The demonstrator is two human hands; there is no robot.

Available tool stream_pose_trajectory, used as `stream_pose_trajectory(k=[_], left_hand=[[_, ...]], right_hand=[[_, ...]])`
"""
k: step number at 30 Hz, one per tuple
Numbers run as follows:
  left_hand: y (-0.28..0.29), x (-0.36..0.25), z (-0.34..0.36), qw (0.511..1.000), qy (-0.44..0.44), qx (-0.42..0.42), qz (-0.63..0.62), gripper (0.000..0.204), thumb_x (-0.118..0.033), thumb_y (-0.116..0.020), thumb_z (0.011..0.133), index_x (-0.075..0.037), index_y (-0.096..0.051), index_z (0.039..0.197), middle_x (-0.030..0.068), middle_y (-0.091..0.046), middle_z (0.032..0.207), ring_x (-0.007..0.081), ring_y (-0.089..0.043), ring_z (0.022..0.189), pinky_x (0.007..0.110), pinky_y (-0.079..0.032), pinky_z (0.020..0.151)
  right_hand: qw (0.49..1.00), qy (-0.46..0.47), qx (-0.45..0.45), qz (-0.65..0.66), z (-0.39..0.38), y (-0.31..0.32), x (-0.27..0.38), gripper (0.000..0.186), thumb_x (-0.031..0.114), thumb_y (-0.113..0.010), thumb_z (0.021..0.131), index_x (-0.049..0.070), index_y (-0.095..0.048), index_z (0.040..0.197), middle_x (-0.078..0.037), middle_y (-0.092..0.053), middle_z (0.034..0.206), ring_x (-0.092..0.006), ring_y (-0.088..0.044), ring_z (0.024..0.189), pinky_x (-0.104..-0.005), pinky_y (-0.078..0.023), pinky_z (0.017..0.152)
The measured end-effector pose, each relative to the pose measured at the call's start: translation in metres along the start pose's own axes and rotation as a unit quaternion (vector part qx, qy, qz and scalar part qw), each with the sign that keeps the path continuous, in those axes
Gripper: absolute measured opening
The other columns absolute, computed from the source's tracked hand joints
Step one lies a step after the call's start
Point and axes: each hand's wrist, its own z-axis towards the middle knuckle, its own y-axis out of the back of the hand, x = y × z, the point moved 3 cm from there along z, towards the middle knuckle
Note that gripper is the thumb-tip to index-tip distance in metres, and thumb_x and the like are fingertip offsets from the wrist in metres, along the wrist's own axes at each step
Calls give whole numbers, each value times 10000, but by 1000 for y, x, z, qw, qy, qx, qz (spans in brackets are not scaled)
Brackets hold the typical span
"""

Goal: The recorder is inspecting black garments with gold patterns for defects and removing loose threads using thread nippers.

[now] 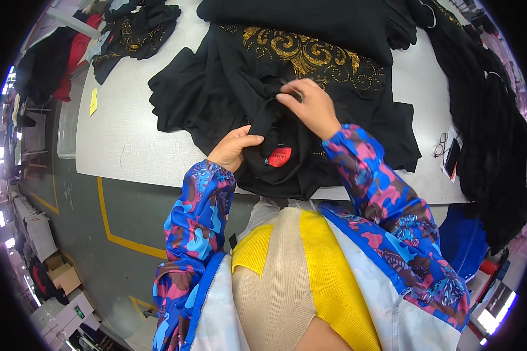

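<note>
Black fabric fills the middle of the frame: a rumpled garment with a red label showing lies near the lower edge of the white worktop. The person's left hand pinches its cloth between thumb and fingers, left of the label. Above and to the right, the right hand bends its fingers close over the dark cloth; blur hides the fingertips, so whether they grip anything cannot be told. Gold ornament decorates black cloth at upper centre. Toward the right sit eyeglasses beside a dark phone; a yellow paper slip lies at the left.
</note>
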Motion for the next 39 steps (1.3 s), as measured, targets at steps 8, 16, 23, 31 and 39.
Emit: stream_pose_trajectory(k=[8,16,23,31,39], left_hand=[[-6,1,1,997,-2,-63,-55,220,-63,-605,876,3,-616,1085,69,-676,1014,155,-646,938,295,-498,873],[4,8,-12,949,-130,-175,228,295,-1,-621,786,5,-608,1081,99,-678,984,189,-652,877,304,-499,823],[-14,-8,-70,749,-277,-331,503,337,33,-510,750,-33,-578,1073,165,-583,1010,330,-583,963,387,-464,862],[-30,-24,-82,755,-275,-284,523,416,-4,-484,771,-35,-571,1177,197,-621,1105,353,-622,980,389,-497,844],[30,58,-79,622,-307,-78,716,341,-264,-627,826,-73,-629,1108,126,-660,1002,322,-658,733,406,-527,645]], right_hand=[[983,-169,-71,-23,-110,-3,18,635,327,-767,706,14,-486,1181,-186,-571,1053,-336,-584,1027,-402,-478,853],[964,-229,-106,84,-115,16,-4,278,155,-687,779,-29,-613,972,-44,-621,779,-100,-562,694,-266,-460,659],[982,-150,-94,-58,-123,45,42,273,234,-673,785,7,-646,933,-157,-652,763,-285,-645,707,-355,-491,651],[985,-100,-91,-111,-113,53,49,218,174,-632,772,38,-659,940,-149,-663,862,-323,-646,809,-376,-506,701],[956,-179,-17,232,-146,34,-18,254,234,-579,923,8,-687,972,-61,-691,831,-121,-631,777,-265,-477,729]])
